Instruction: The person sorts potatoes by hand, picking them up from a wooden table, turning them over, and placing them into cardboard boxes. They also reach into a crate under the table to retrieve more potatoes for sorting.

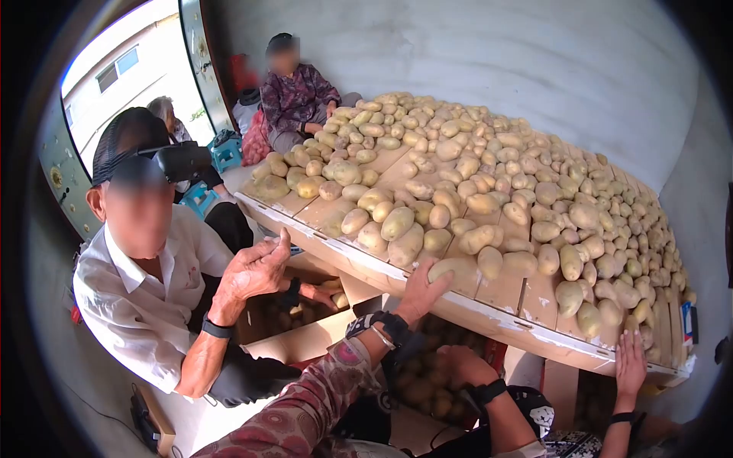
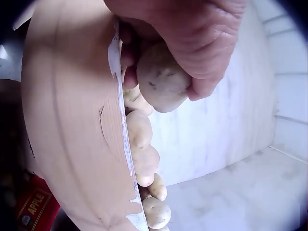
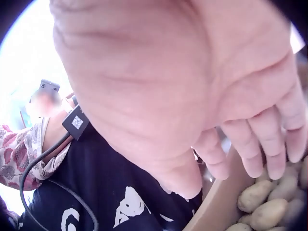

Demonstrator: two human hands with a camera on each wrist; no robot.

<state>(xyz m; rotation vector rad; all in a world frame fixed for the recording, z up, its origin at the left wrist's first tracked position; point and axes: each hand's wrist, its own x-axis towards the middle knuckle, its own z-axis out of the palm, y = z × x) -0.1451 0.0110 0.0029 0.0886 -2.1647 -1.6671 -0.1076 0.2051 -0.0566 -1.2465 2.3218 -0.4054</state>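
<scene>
At the near edge of the slatted table (image 1: 343,257), my left hand (image 1: 420,294) holds a potato (image 1: 452,275). In the left wrist view, thumb and fingers of the left hand (image 2: 192,38) grip this potato (image 2: 162,79) from above, close beside the wooden edge board. Lower down, my right hand (image 1: 460,366) is over a box of potatoes (image 1: 420,385) below the tabletop. The right wrist view shows the palm of the right hand (image 3: 173,82), fingers extended and slightly apart, with nothing held; potatoes (image 3: 269,214) lie below and behind the fingertips.
Many potatoes (image 1: 584,217) cover the table. At left, a person in a white shirt (image 1: 153,305) raises a hand; another sits behind the table's far left corner. Someone's hand (image 1: 630,366) touches the table edge at right. Beneath the table are cardboard boxes and a red box (image 2: 38,204).
</scene>
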